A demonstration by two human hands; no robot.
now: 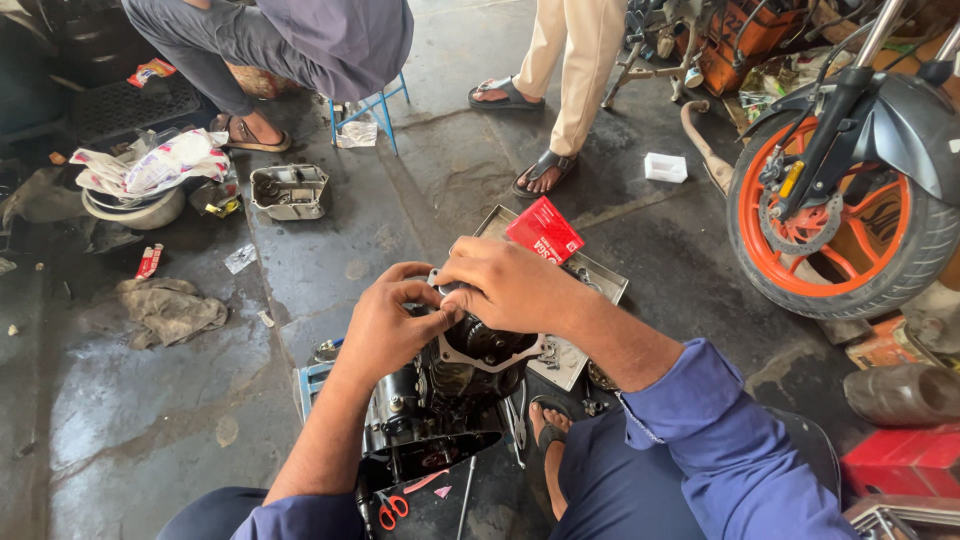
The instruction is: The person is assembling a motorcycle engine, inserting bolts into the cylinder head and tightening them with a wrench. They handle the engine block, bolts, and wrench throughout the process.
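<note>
Greasy cast metal, the engine block (440,400) stands on the oily floor (150,420) between the person's knees, long axis running away from them, open top upward; heavy, rigid, slick; grip its casing. Left hand (385,325) and right hand (505,285) pinch the thin gasket (490,355) on top; metal tray (600,275) beyond.

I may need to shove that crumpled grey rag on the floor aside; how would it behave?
The grey rag lies crumpled and folded, so it is probably floppy and light. On the stained, oily-looking floor it would likely drag and bunch rather than slide.
</note>
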